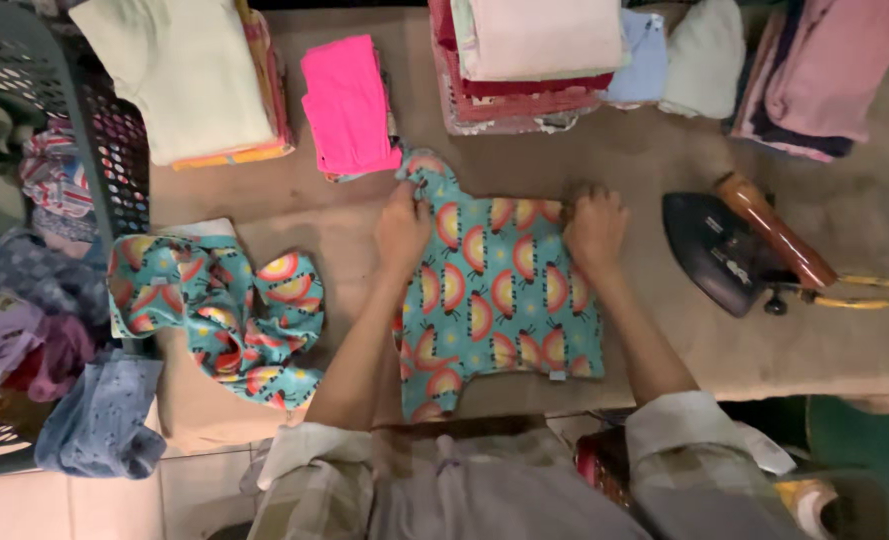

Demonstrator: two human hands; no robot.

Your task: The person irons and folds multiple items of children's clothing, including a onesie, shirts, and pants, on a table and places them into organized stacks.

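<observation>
Both hands, left hand [403,228] and right hand [595,226], press closed on the teal rainbow-print cloth top [495,290], mid-frame on the brown bench [655,160]. Folded piles wait above; a matching piece [220,310] lies unfolded left.

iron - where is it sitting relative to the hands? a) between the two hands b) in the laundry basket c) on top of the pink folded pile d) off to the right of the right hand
d: the dark iron rests on the table to the right of the right hand, while both that hand and the left hand press on the teal rainbow-print garment.
</observation>
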